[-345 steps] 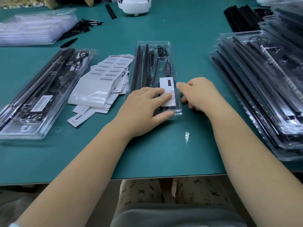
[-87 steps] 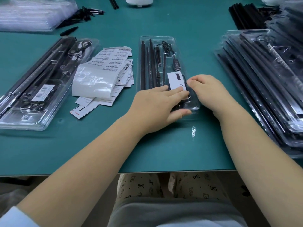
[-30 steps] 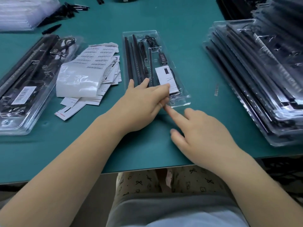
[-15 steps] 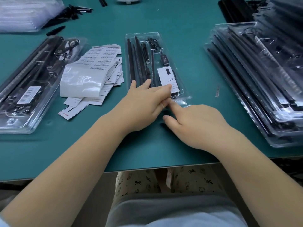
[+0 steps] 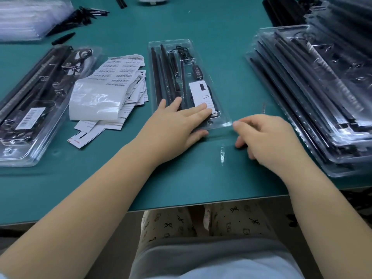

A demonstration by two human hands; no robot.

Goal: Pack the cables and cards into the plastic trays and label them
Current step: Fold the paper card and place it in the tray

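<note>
Clear plastic tray (image 5: 219, 119) lying lengthwise near the middle of the counter (image 5: 181, 174), its near end a little back from the front edge. Inside it lie long black rods (image 5: 159, 77), a coiled black cable (image 5: 182, 53) with an inline controller (image 5: 198, 72), and a white card (image 5: 201, 92) toward the near end. The left hand (image 5: 177, 125) lies flat on the near end of the tray, fingers straight and spread, fingertips on the card, thumb against the tray's near rim; it presses and grips nothing. The right hand (image 5: 267, 137) is just beside the tray's near right corner, fingers loosely curled, one fingertip at the corner; it appears to hold nothing, though a small object pinched beneath cannot be excluded.

Handling, as judged: the tray is thin moulded plastic, light, glossy and likely slippery on the smooth counter, so flat downward pressure steadies it better than a pinch. It probably flexes along its length; lifting is best done with both hands at the two long rims rather than by one corner. The rods look stiff, the cable limp, the card light and easily shifted.

A sheet of barcode labels (image 5: 120, 73) on a pile of cards lies left of the tray; a finished, labelled tray (image 5: 20, 158) sits toward the left edge; a stack of filled trays (image 5: 342, 170) occupies the right edge.
</note>
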